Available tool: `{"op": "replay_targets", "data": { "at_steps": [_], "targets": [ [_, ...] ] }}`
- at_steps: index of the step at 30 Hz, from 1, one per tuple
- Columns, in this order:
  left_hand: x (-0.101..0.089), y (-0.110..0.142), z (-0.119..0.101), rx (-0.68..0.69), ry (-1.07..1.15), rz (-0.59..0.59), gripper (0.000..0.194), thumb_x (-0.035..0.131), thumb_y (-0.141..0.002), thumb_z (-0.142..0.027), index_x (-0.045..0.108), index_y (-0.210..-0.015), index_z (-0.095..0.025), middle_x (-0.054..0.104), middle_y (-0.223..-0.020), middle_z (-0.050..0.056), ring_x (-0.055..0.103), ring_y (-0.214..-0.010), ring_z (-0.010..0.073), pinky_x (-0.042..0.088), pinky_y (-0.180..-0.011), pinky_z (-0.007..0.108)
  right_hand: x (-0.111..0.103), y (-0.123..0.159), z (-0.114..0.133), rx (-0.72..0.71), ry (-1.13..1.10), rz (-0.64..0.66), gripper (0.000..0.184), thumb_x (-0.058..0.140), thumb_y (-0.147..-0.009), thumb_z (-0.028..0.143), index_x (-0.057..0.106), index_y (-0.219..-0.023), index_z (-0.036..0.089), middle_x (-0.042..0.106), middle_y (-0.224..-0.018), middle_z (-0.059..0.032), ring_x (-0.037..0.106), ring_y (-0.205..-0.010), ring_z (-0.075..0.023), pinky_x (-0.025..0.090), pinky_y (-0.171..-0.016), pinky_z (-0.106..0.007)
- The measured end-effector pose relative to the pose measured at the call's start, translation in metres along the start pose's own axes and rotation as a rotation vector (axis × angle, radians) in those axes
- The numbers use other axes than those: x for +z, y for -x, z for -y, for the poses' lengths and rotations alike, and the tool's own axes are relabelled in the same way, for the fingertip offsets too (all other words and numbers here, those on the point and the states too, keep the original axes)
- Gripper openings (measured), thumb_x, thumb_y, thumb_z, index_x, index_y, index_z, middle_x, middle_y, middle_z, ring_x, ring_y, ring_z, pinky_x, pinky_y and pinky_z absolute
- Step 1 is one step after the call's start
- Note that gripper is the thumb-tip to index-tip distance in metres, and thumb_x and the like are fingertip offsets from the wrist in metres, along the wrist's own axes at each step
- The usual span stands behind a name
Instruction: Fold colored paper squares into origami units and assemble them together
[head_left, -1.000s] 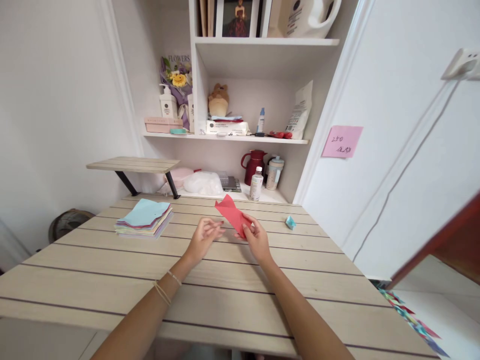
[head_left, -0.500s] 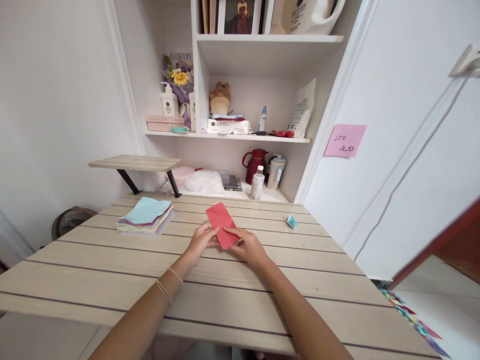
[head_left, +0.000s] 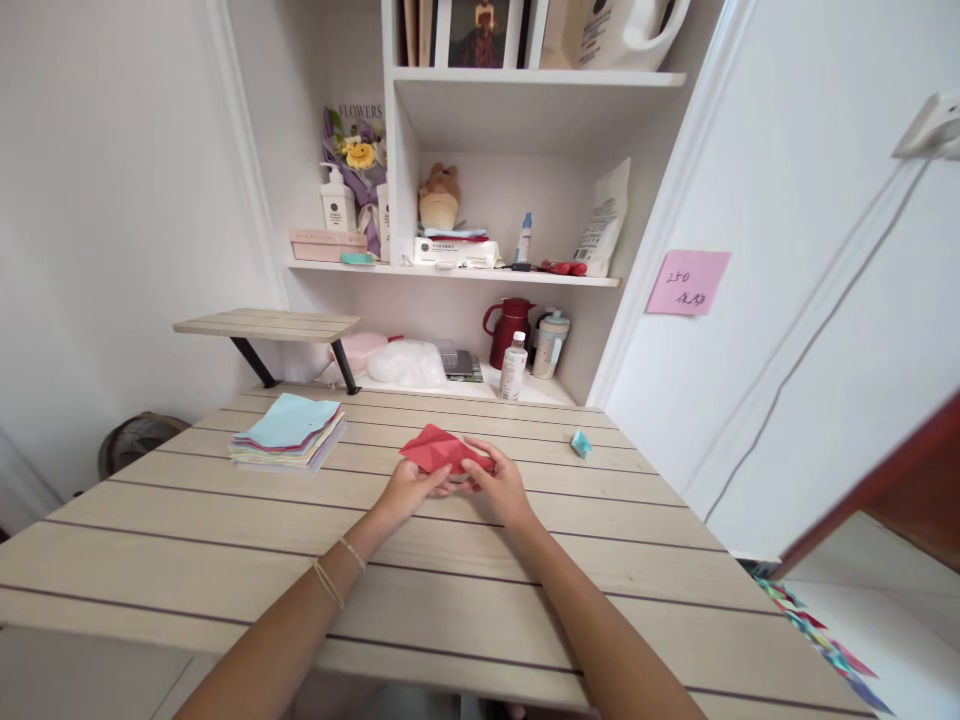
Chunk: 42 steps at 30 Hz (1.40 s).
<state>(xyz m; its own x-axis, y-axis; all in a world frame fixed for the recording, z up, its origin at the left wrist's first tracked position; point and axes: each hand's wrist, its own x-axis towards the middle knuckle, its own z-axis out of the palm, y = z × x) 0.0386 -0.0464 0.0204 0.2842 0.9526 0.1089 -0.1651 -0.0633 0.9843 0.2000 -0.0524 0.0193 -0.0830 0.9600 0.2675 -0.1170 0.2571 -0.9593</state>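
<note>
Head view, from the left: a stack of coloured paper point(head_left: 289, 430), pale blue sheet on top, lies on the slatted table point(head_left: 420, 610), near the foot of a small raised shelf point(head_left: 262, 324); right of it the left hand point(head_left: 411, 488) pinches the near edge of a red paper point(head_left: 433, 450), thumb above, the other fingers partly hidden beneath; the red paper is held at the middle of the table, between the hands, its creased surface spreading to a point at the left; the right hand point(head_left: 499, 488) pinches its right part, thumb on top close to the left thumb, a finger reaching along the far side; well apart on the right sits a small blue folded piece point(head_left: 580, 444).

The step in hand looks like folding or shaping the red paper; the next move seems to call for steady thumbs and edges lined up before a crease is pressed.

Against the picture half a second ago, the left hand holds on at much the same place; the red paper, then a flat-looking slanted oblong, now shows lower and wider, with angled facets; the stack and the blue piece stay put.
</note>
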Motion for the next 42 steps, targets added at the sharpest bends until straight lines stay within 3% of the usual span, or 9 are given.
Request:
{"op": "replay_targets", "data": {
  "at_steps": [3,7,11,14,21,26,28,34,42],
  "targets": [
    [-0.002,-0.001,0.001,-0.04,-0.055,-0.038,0.036,0.063,-0.066,-0.041,0.059,-0.083,-0.01,0.066,-0.06,0.009,0.063,-0.052,0.018,0.051,-0.053,0.029,-0.002,-0.001,-0.002,0.018,0.008,0.004,0.048,0.062,-0.067,0.045,0.056,-0.106,0.017,0.064,-0.068,-0.002,0.058,-0.057,-0.0148,0.047,-0.055,-0.028],
    [-0.001,0.004,-0.007,-0.038,0.027,0.031,0.037,0.061,-0.069,-0.04,0.059,-0.092,-0.011,0.069,-0.083,0.015,0.066,-0.064,0.0207,0.052,-0.06,0.032,-0.008,-0.004,-0.004,-0.119,0.214,0.024,0.028,0.061,-0.068,0.042,0.065,-0.08,0.016,0.062,-0.079,-0.0054,0.056,-0.073,-0.0171,0.046,-0.064,-0.029],
    [0.0,0.005,-0.015,0.075,0.083,-0.005,0.045,0.069,-0.063,-0.028,0.059,-0.104,-0.013,0.061,-0.108,0.014,0.059,-0.096,0.0236,0.046,-0.083,0.033,-0.017,-0.003,0.002,-0.264,0.561,-0.09,0.045,0.064,-0.065,0.035,0.058,-0.107,0.023,0.059,-0.08,-0.0027,0.052,-0.067,-0.0149,0.044,-0.063,-0.027],
    [-0.001,0.002,-0.015,0.095,0.079,-0.066,0.057,0.071,-0.06,-0.025,0.054,-0.114,-0.013,0.061,-0.108,0.014,0.057,-0.1,0.0243,0.043,-0.089,0.036,-0.021,0.0,0.008,-0.276,0.671,0.015,0.072,0.065,-0.065,0.031,0.035,-0.129,0.026,0.059,-0.07,0.0023,0.048,-0.053,-0.0114,0.043,-0.056,-0.024],
    [0.0,0.006,-0.014,0.067,0.097,0.045,0.076,0.073,-0.057,-0.018,0.042,-0.126,-0.014,0.06,-0.11,0.015,0.057,-0.1,0.0256,0.041,-0.09,0.039,-0.018,0.0,0.011,-0.297,0.532,0.268,0.044,0.062,-0.07,0.032,0.054,-0.113,0.025,0.065,-0.093,-0.0025,0.059,-0.068,-0.0147,0.047,-0.067,-0.027],
    [0.001,0.006,-0.012,0.078,0.125,0.056,0.078,0.072,-0.059,-0.017,0.037,-0.129,-0.016,0.055,-0.117,0.015,0.052,-0.107,0.026,0.038,-0.093,0.039,-0.018,0.001,0.012,-0.273,0.497,0.294,0.079,0.075,-0.053,0.032,0.041,-0.124,0.027,0.065,-0.091,-0.0031,0.061,-0.068,-0.0163,0.049,-0.062,-0.026],
    [0.002,0.006,-0.011,0.093,0.144,0.075,0.078,0.07,-0.062,-0.016,0.034,-0.131,-0.019,0.051,-0.123,0.013,0.048,-0.112,0.0246,0.036,-0.095,0.039,-0.017,0.0,0.01,-0.27,0.506,0.309,0.073,0.073,-0.058,0.031,0.042,-0.124,0.027,0.066,-0.086,-0.0021,0.062,-0.069,-0.0162,0.049,-0.062,-0.027],
    [0.004,0.007,-0.009,0.098,0.097,0.132,0.07,0.069,-0.064,-0.017,0.039,-0.127,-0.022,0.049,-0.126,0.01,0.045,-0.115,0.0218,0.033,-0.098,0.036,-0.02,-0.004,0.007,-0.333,0.436,0.078,0.025,0.059,-0.072,0.031,0.064,-0.095,0.023,0.063,-0.099,-0.0062,0.059,-0.082,-0.0179,0.048,-0.068,-0.029],
    [0.004,0.006,-0.008,0.119,-0.054,-0.073,0.038,0.07,-0.061,-0.029,0.063,-0.094,-0.012,0.068,-0.09,0.01,0.062,-0.086,0.0223,0.045,-0.084,0.036,-0.021,-0.007,0.005,-0.148,0.048,-0.064,0.027,0.067,-0.064,0.04,0.059,-0.078,0.018,0.063,-0.073,-0.003,0.059,-0.068,-0.0166,0.048,-0.063,-0.029]
  ]
}}
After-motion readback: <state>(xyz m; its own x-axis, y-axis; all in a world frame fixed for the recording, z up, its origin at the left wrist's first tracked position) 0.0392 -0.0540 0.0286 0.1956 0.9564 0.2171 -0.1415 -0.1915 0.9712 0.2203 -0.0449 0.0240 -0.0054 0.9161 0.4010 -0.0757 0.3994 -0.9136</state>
